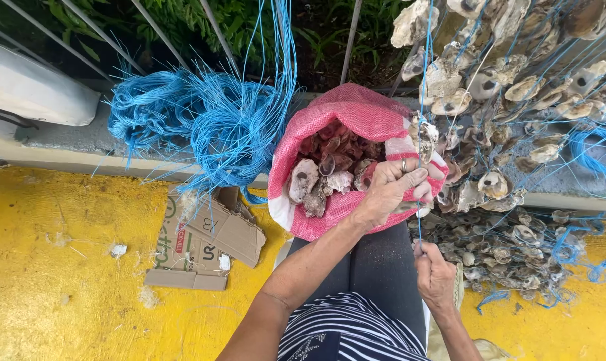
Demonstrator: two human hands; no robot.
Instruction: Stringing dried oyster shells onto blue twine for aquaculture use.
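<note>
My left hand (388, 192) reaches over the rim of a pink woven sack (356, 113) full of oyster shells (316, 184). Its fingers are closed on a shell at a taut blue string (421, 100). That string runs straight up out of view, with one shell (424, 137) threaded on it just above my left hand. Lower down, my right hand (434, 273) pinches the same string near my dark-trousered lap (383, 267).
Several strings of threaded shells (517, 87) hang at the right, with more piled on the ground (510, 251). A bundle of loose blue cord (209, 120) lies on the concrete ledge. Flattened cardboard (206, 244) lies on the yellow floor (62, 267).
</note>
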